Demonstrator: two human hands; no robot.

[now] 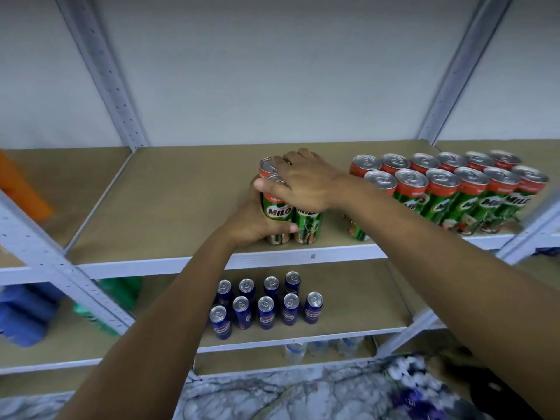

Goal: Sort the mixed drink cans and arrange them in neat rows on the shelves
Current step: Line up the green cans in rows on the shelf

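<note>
A small cluster of green Milo cans [306,224] stands near the front middle of the upper shelf [169,204]. My left hand [256,221] wraps around the cluster's left side from below. My right hand [298,180] lies over the can tops with its fingers spread across them. Two rows of several more Milo cans [442,192] stand to the right on the same shelf. On the shelf below, several slim blue cans [266,301] stand in two rows.
Grey metal uprights [103,71] frame the bay. An orange object [21,183] sits at far left, blue [24,313] and green packs [121,292] on the lower left shelf. Water bottles [295,351] stand on the lowest shelf above a marble-patterned floor.
</note>
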